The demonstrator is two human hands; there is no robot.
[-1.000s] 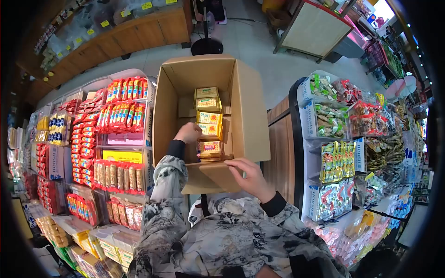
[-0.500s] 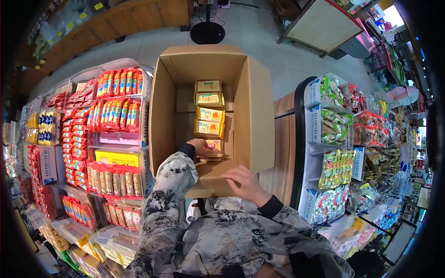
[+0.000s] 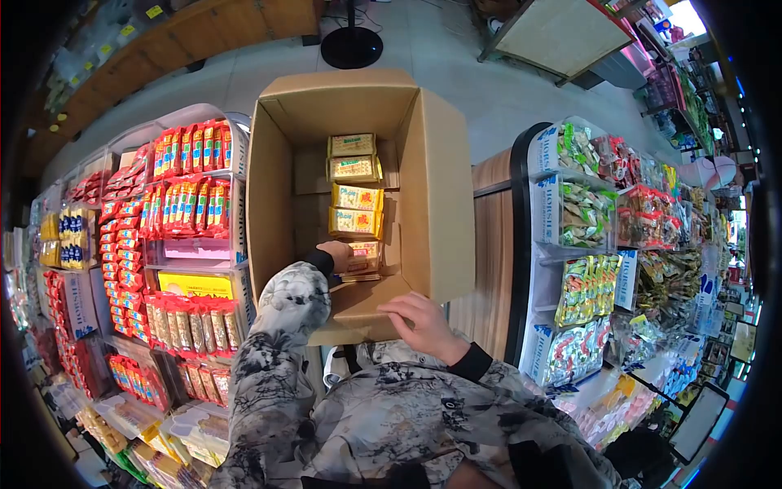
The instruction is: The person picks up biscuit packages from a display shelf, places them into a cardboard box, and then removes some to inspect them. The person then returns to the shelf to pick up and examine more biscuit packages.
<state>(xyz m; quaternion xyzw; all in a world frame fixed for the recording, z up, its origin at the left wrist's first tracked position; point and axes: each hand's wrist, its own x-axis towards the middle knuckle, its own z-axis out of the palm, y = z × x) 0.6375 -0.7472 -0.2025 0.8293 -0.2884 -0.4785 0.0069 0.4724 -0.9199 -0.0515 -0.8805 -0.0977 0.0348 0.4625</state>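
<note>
Inside a deep cardboard box [image 3: 444, 196], my left hand [image 3: 336, 254] reaches down to the nearest stack of biscuit packets [image 3: 364, 257]. Its fingers are curled around the left edge of that stack, the fingertips partly hidden. Beyond it lie yellow packets with red print [image 3: 356, 222], and farther back gold packets with green lettering [image 3: 352, 146], all in one column. My right hand [image 3: 419, 326] is open at the near edge of the box, fingers extended over the near flap [image 3: 358, 322], nothing in it.
To the left, a shelf holds red-wrapped snack packs [image 3: 191, 204] in clear bins. On the right, a rack carries green and yellow bagged snacks [image 3: 586, 289]. A wooden surface [image 3: 485, 293] lies beside the box. Past the box, a round black stand base [image 3: 352, 49] sits on the tiled floor.
The whole view has shifted, so the box and shelves appear slightly farther left. My left hand stays at the near stack, and my right hand stays at the near edge.
</note>
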